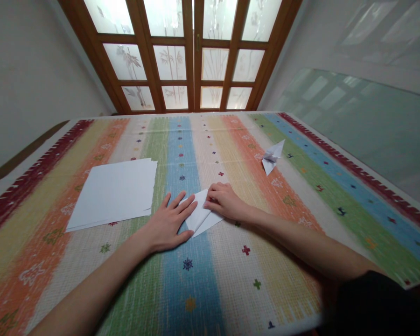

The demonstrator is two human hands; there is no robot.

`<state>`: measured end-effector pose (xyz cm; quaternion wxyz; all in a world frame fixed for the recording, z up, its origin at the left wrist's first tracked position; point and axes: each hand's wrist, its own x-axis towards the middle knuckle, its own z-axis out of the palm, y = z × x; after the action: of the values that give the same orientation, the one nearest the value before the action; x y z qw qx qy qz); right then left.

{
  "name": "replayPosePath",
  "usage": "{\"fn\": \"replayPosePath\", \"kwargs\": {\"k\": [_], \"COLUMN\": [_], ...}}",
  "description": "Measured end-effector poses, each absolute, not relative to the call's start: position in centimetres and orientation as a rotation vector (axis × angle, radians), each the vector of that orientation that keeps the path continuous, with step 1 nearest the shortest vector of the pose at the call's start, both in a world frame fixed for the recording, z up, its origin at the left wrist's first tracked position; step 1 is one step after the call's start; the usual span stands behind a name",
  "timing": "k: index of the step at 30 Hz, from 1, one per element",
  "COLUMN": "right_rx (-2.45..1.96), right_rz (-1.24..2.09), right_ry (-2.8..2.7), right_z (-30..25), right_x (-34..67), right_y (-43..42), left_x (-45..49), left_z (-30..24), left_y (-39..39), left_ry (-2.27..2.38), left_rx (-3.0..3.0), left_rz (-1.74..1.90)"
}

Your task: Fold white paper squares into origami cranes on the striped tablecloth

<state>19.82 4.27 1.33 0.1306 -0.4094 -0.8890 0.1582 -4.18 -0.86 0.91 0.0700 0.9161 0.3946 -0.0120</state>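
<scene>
A partly folded sheet of white paper [199,215] lies on the blue and pale stripes of the cloth, with a crease running across it. My left hand [170,220] rests flat on its left side, fingers spread and thumb at the near edge. At the right side, my right hand [224,200] has its fingers curled together, pinching a flap of the paper near the top. Some of the paper is hidden beneath both hands.
Left of my hands lies a stack of white paper sheets [114,193] with uneven edges. A folded paper figure [272,157] sits at the right on the striped tablecloth [238,280]. Wooden doors with frosted panes [170,63] stand beyond the table.
</scene>
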Motion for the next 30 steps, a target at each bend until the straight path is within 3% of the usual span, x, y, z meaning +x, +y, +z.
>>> {"fn": "replayPosePath", "kwargs": {"k": [16, 30], "right_rx": [-1.39, -1.462], "right_rz": [0.435, 0.423], "right_ry": [-2.445, -2.353], "right_z": [1.2, 1.2], "right_x": [19.3, 19.3], "right_y": [3.4, 3.0], "left_x": [-2.8, -3.9], "left_z": [0.4, 0.3], "left_y": [-2.2, -2.9], "left_ry": [1.357, 1.183], "left_rx": [2.678, 2.744], "left_rz": [0.048, -0.032]}}
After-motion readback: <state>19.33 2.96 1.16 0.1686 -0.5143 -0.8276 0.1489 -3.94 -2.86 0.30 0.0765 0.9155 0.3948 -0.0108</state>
